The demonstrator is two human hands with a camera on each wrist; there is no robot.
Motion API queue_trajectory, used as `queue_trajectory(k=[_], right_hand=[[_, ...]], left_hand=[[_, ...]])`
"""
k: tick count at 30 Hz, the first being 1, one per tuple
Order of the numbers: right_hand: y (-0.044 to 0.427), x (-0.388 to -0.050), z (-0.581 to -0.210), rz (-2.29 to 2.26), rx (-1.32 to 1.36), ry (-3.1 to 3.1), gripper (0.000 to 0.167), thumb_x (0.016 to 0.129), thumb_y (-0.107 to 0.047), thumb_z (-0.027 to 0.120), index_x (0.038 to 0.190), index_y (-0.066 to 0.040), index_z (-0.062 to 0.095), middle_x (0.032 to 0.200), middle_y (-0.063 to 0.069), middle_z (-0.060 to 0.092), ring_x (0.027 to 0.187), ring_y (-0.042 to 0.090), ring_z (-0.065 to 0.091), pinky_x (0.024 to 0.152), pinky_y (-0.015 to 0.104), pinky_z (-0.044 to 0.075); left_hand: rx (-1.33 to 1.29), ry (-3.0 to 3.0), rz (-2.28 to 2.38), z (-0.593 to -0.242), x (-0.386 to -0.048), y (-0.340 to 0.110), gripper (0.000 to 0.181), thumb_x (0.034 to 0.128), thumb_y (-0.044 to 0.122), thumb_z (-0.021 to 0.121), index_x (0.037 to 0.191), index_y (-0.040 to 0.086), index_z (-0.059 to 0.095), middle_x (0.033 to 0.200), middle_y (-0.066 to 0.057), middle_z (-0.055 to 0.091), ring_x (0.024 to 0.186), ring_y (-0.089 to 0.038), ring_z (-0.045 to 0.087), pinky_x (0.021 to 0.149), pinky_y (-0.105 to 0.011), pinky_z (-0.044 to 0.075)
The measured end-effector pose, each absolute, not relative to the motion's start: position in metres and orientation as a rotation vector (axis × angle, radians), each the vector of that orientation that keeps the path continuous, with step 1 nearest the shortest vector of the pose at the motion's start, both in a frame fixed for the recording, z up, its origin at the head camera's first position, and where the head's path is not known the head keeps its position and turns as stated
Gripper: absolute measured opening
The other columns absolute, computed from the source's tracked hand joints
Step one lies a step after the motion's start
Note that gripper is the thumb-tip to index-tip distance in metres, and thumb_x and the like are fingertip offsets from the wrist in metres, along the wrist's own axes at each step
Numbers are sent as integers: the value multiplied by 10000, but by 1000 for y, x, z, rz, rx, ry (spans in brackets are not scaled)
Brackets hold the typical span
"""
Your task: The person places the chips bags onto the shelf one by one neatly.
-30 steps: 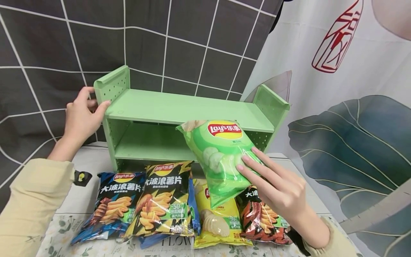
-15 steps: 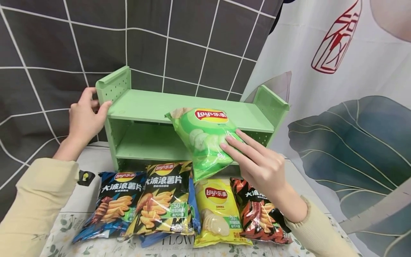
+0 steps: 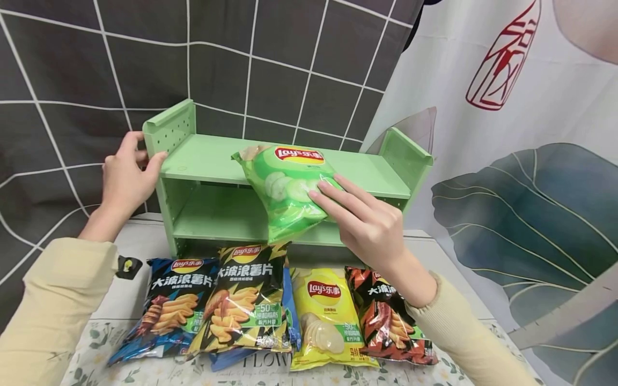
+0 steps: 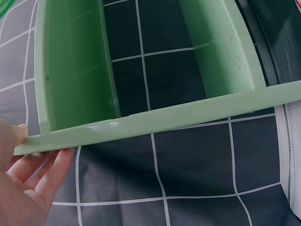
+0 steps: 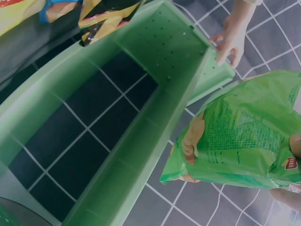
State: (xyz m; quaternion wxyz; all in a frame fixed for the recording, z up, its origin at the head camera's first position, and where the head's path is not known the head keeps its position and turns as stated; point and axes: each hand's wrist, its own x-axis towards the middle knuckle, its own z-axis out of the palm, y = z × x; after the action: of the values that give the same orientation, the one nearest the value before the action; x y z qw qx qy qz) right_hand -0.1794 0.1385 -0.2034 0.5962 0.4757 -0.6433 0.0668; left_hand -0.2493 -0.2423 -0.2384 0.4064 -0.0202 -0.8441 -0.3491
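Observation:
My right hand (image 3: 372, 225) holds a green bag of Lay's potato chips (image 3: 285, 187) by its right edge. The bag hangs tilted in front of the light green two-tier shelf (image 3: 185, 214), overlapping its top board in the head view. Its printed back faces the right wrist view, where only a bit of thumb and finger shows at the right edge. On the far left my left hand (image 3: 126, 179) grips the shelf's side panel near the top. The left wrist view shows the thumb (image 4: 19, 134) on one side of that panel and the fingers on the other.
Before the shelf lie a blue-black chip bag (image 3: 169, 316), a gold-black one (image 3: 241, 311), a yellow one (image 3: 323, 321) and a red-black one (image 3: 386, 321). A dark grid curtain (image 3: 289, 64) hangs behind. Flowered cloth (image 3: 92, 354) covers the table's front.
My right hand has carried the green chip bag left and upward, from in front of the shelf's right half to the height of its top board. My left hand stays on the side panel.

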Motion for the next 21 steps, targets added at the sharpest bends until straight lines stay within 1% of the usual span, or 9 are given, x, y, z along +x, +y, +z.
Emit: queue_trajectory(k=[1, 8, 13, 19, 21], right_hand=[[136, -182, -203, 152, 1102, -1495, 411, 833, 97, 512, 1080, -134, 744, 1038, 46, 748, 995, 288, 698, 393, 300, 385], [123, -194, -196, 150, 1053, -1552, 448, 825, 96, 510, 1116, -164, 730, 1067, 7, 743, 1040, 241, 687, 358, 274, 295], [112, -205, -190, 139, 1058, -1527, 479, 805, 129, 489, 1114, -146, 731, 1065, 22, 743, 1033, 263, 688, 368, 280, 361], [95, -220, -187, 97, 1043, -1506, 471, 829, 117, 490, 1123, -164, 728, 1057, 4, 745, 1023, 250, 693, 432, 293, 447], [90, -224, -187, 71, 1034, -1503, 490, 830, 117, 472, 1131, -175, 725, 1056, -4, 745, 1012, 239, 698, 434, 292, 449]], left_hand=[[-52, -2129, -879, -239, -250, -242, 441, 928, 231, 579, 1309, 24, 496, 1047, -265, 674, 912, -481, 631, 735, -438, 336], [-61, -2127, -884, -239, -249, -243, 448, 932, 227, 573, 1319, 19, 485, 1057, -272, 669, 921, -497, 624, 769, -505, 341], [-65, -2125, -875, -240, -250, -242, 452, 938, 229, 560, 1328, 16, 475, 1046, -267, 677, 902, -495, 626, 790, -540, 344], [-49, -2128, -863, -240, -250, -242, 453, 942, 243, 556, 1332, 28, 478, 1042, -254, 682, 898, -487, 629, 790, -529, 349], [-53, -2128, -862, -241, -251, -242, 452, 941, 240, 557, 1331, 25, 479, 1040, -254, 683, 889, -486, 631, 777, -524, 343]])
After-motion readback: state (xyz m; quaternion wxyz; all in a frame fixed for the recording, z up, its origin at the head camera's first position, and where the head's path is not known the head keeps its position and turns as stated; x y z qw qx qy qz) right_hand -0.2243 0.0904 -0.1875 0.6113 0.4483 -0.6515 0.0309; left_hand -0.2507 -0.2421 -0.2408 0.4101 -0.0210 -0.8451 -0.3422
